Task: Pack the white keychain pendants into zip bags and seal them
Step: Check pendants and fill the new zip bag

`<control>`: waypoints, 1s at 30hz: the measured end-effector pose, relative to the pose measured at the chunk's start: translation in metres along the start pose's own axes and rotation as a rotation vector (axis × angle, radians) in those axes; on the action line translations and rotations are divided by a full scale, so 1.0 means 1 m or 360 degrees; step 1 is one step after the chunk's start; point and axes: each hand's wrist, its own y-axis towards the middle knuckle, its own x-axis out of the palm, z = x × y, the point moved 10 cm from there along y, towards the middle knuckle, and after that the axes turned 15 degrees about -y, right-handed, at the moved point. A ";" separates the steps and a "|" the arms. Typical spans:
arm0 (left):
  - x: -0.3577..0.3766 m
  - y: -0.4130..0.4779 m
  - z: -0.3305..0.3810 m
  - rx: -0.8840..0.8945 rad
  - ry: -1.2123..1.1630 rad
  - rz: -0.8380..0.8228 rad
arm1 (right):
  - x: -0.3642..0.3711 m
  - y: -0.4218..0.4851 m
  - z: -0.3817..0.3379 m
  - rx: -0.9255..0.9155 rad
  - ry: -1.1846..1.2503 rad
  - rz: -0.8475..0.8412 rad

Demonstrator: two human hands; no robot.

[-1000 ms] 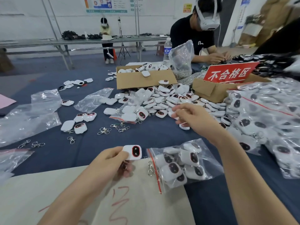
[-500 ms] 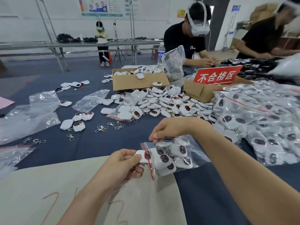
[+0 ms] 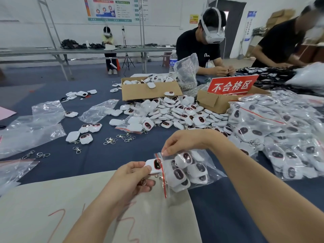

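Observation:
My left hand pinches a white keychain pendant with a dark oval face, its end at the red-lined mouth of a clear zip bag. The pendant's metal ring hangs under my fingers. Several white pendants fill that bag, which lies on the blue table cloth. My right hand pinches the upper lip of the bag's mouth and lifts it. A heap of loose white pendants lies beyond my hands.
Filled zip bags are piled on the right. Empty bags lie at the left with loose clasps. Two cardboard boxes and a red sign stand behind. Beige card covers the near edge. Other people work across the table.
My right hand came back from the loose heap and took the bag's lip. My left hand carried the pendant right, up to the bag's mouth.

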 end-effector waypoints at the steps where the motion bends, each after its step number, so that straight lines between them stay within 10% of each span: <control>1: 0.000 -0.001 0.000 0.0005 0.0010 -0.0008 | -0.001 0.000 0.001 0.0003 -0.0001 0.0015; 21: 0.018 0.006 -0.004 0.0042 0.0052 -0.0161 | 0.008 0.010 0.005 0.0094 -0.0103 0.0056; 30: 0.043 0.005 0.027 0.0792 0.1480 -0.0002 | 0.005 0.008 -0.002 0.0026 -0.0132 0.0144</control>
